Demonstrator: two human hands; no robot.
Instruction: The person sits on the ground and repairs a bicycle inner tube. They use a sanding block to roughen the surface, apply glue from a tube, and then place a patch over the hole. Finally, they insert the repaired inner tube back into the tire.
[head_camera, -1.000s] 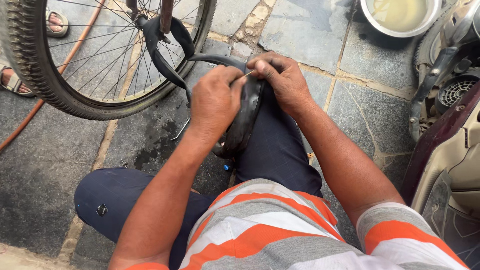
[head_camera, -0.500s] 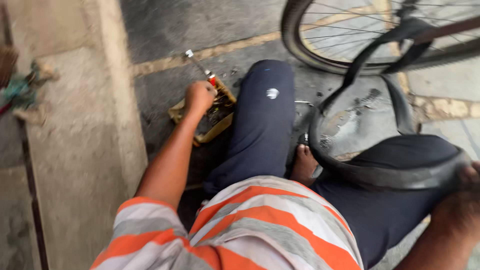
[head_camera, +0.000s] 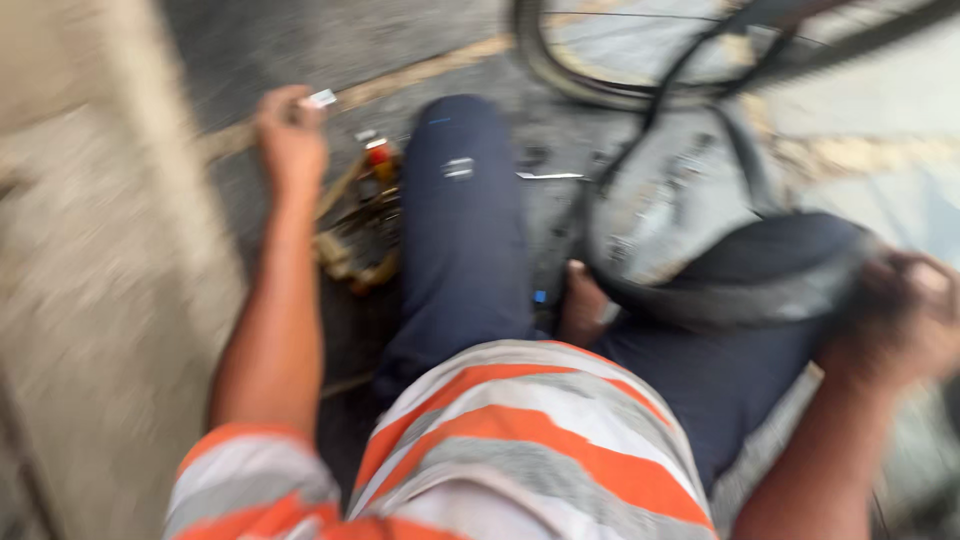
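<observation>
Head view, blurred. The left hand, arm stretched out to the side, pinches a small flat pale piece at its fingertips; the piece juts just beyond the closed fingers, above the paved ground. Just below that grip lies a cluttered yellowish tool tray with a small red-capped bottle. The right hand is closed around the black rubber inner tube, which runs from the grip across the dark-trousered lap and loops up toward the spoked bicycle wheel, well apart from the left hand.
</observation>
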